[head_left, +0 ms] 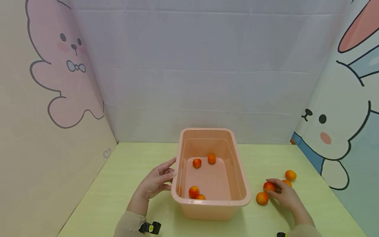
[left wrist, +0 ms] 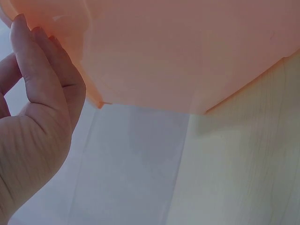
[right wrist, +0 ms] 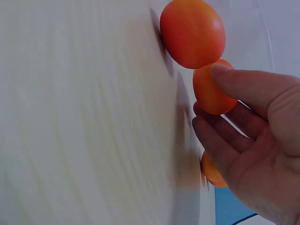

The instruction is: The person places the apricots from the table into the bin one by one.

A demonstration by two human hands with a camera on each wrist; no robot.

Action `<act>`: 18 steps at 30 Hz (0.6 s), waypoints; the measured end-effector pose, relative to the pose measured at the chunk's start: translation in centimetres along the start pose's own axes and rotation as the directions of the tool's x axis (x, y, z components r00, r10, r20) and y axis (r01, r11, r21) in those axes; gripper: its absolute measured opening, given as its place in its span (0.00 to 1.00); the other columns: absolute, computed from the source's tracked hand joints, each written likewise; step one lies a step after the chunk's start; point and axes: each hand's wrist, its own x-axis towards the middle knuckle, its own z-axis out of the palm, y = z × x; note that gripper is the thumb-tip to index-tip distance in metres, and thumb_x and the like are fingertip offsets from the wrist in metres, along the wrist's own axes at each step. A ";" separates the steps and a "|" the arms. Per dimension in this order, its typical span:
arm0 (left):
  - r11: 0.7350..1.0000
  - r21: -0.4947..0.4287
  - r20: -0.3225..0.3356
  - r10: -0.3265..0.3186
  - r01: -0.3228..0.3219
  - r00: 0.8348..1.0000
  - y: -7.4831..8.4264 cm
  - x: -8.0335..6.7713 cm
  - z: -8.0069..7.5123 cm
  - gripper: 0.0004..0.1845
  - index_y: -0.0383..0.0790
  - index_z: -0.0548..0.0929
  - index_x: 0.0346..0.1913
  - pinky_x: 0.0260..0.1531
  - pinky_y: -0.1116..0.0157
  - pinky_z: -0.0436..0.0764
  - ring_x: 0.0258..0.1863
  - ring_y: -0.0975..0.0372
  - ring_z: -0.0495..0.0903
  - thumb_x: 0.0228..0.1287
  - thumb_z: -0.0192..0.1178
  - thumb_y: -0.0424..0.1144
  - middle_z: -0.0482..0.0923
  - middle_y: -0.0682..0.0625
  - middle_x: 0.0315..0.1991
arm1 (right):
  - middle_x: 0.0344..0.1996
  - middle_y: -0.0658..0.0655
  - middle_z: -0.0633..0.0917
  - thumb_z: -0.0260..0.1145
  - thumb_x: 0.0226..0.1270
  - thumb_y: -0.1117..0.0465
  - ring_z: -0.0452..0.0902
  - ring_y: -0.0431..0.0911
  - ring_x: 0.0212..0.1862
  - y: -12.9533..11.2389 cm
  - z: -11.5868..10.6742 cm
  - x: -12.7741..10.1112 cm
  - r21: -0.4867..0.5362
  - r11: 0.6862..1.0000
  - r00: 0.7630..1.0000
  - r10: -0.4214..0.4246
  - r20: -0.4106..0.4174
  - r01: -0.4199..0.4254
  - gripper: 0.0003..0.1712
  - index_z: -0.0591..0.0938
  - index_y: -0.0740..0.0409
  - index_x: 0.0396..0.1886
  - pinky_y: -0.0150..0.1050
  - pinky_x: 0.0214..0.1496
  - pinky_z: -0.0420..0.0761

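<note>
A peach-coloured plastic tub (head_left: 207,210) stands on the table with several small smooth orange-red fruits (head_left: 193,191) inside. My left hand (head_left: 157,181) is at its left side. In the left wrist view, that hand's nearly straight fingers (left wrist: 42,70) touch the tub's wall just under the rim. To the right of the tub, my right hand (head_left: 284,194) pinches an orange-red fruit (right wrist: 211,89) between thumb and fingers. Another fruit (head_left: 262,198) lies close in front of it. Two more, an orange fruit (head_left: 290,175) and a partly hidden fruit (head_left: 287,183), lie beyond the hand.
The pale yellow-green table (head_left: 142,154) runs back to a hung white cloth (head_left: 192,82). A side panel with a pink bear (head_left: 65,49) is on the left. On the right, a panel with a white rabbit (head_left: 334,125) borders the table.
</note>
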 end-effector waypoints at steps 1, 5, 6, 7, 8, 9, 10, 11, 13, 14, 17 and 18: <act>1.000 0.001 0.002 0.001 -0.001 1.000 0.0 0.0 0.0 0.37 0.37 0.52 0.78 0.34 0.63 0.87 0.33 0.62 0.82 0.73 0.56 0.31 0.78 0.48 0.42 | 0.55 0.74 0.78 0.70 0.65 0.63 0.77 0.65 0.53 -0.1 -0.1 -0.1 0.004 1.000 1.000 0.002 0.002 -0.002 0.27 0.75 0.69 0.61 0.61 0.56 0.76; 1.000 -0.002 0.006 0.003 -0.003 1.000 -0.1 0.1 -0.1 0.37 0.37 0.51 0.78 0.34 0.62 0.87 0.33 0.62 0.82 0.73 0.56 0.31 0.77 0.47 0.42 | 0.56 0.74 0.77 0.70 0.66 0.63 0.77 0.66 0.53 -0.6 -0.4 -0.3 0.021 1.000 1.000 -0.012 -0.016 0.013 0.28 0.75 0.68 0.62 0.61 0.56 0.77; 1.000 -0.003 0.006 0.003 -0.003 1.000 -0.1 0.1 -0.1 0.37 0.37 0.51 0.78 0.34 0.62 0.87 0.33 0.62 0.82 0.73 0.56 0.30 0.77 0.47 0.42 | 0.56 0.74 0.77 0.70 0.66 0.63 0.77 0.66 0.53 -0.8 -0.5 -0.4 0.022 1.000 1.000 -0.021 -0.024 0.021 0.28 0.74 0.68 0.63 0.60 0.56 0.78; 1.000 -0.006 0.005 0.001 -0.001 1.000 -0.1 0.1 -0.1 0.37 0.37 0.51 0.78 0.33 0.62 0.87 0.33 0.62 0.82 0.73 0.56 0.30 0.77 0.48 0.43 | 0.56 0.73 0.77 0.70 0.66 0.63 0.77 0.66 0.53 -0.9 -0.6 -0.4 0.025 0.999 0.999 -0.030 -0.035 0.031 0.28 0.74 0.68 0.63 0.60 0.56 0.78; 1.000 -0.009 0.005 0.000 0.000 1.000 -0.1 0.1 -0.1 0.37 0.37 0.51 0.78 0.33 0.62 0.87 0.33 0.62 0.82 0.73 0.55 0.30 0.77 0.48 0.43 | 0.56 0.73 0.78 0.70 0.66 0.63 0.78 0.65 0.53 -1.1 -0.7 -0.4 0.029 0.999 0.998 -0.040 -0.047 0.042 0.28 0.75 0.68 0.63 0.59 0.56 0.78; 1.000 -0.011 0.004 0.000 0.000 1.000 -0.1 0.1 -0.1 0.37 0.37 0.50 0.78 0.33 0.62 0.87 0.33 0.62 0.82 0.73 0.55 0.30 0.77 0.48 0.43 | 0.56 0.73 0.78 0.70 0.66 0.63 0.78 0.65 0.53 -1.4 -0.8 -0.4 0.032 0.998 0.997 -0.051 -0.056 0.053 0.28 0.75 0.68 0.63 0.59 0.55 0.79; 1.000 -0.014 0.004 0.000 0.000 1.000 -0.1 0.0 -0.1 0.37 0.37 0.50 0.78 0.33 0.62 0.87 0.33 0.62 0.82 0.73 0.55 0.30 0.77 0.48 0.43 | 0.56 0.72 0.78 0.70 0.66 0.63 0.78 0.65 0.53 -1.7 -0.9 -0.5 0.034 0.997 0.996 -0.066 -0.066 0.068 0.28 0.75 0.68 0.63 0.57 0.55 0.80; 1.000 -0.016 0.004 0.000 0.000 1.000 -0.1 0.0 0.0 0.37 0.37 0.50 0.78 0.33 0.62 0.87 0.33 0.62 0.82 0.73 0.55 0.30 0.77 0.48 0.43 | 0.56 0.72 0.78 0.70 0.66 0.64 0.78 0.65 0.53 -1.9 -1.0 -0.5 0.039 0.996 0.994 -0.082 -0.077 0.085 0.28 0.75 0.68 0.62 0.53 0.54 0.81; 1.000 -0.018 0.004 0.002 -0.002 1.000 -0.1 0.0 -0.1 0.37 0.37 0.50 0.78 0.33 0.62 0.87 0.33 0.62 0.82 0.73 0.55 0.30 0.78 0.48 0.43 | 0.55 0.71 0.79 0.70 0.65 0.65 0.79 0.63 0.52 -2.5 -1.2 -0.4 0.044 0.991 0.987 -0.122 -0.101 0.126 0.27 0.75 0.69 0.62 0.44 0.52 0.83; 1.000 -0.018 0.005 0.004 -0.003 1.000 -0.1 0.0 -0.1 0.37 0.37 0.50 0.78 0.33 0.62 0.87 0.33 0.62 0.82 0.73 0.55 0.30 0.78 0.48 0.43 | 0.54 0.70 0.80 0.70 0.65 0.65 0.79 0.62 0.51 -2.9 -1.3 -0.4 0.043 0.989 0.984 -0.137 -0.112 0.143 0.27 0.76 0.68 0.62 0.40 0.51 0.84; 1.000 -0.015 0.010 0.006 -0.006 1.000 -0.1 0.0 -0.1 0.37 0.37 0.50 0.78 0.33 0.62 0.87 0.33 0.62 0.82 0.73 0.55 0.30 0.78 0.48 0.43 | 0.54 0.70 0.79 0.70 0.64 0.67 0.80 0.61 0.50 -3.9 -1.9 -0.1 0.054 0.979 0.974 -0.187 -0.130 0.196 0.26 0.76 0.69 0.61 0.29 0.47 0.82; 1.000 -0.013 0.011 0.008 -0.007 1.000 -0.1 0.0 -0.1 0.37 0.37 0.50 0.78 0.33 0.62 0.87 0.33 0.62 0.82 0.73 0.55 0.30 0.78 0.48 0.43 | 0.54 0.70 0.79 0.70 0.64 0.67 0.80 0.62 0.50 -4.3 -2.0 0.0 0.059 0.976 0.970 -0.202 -0.136 0.212 0.26 0.76 0.70 0.61 0.28 0.47 0.82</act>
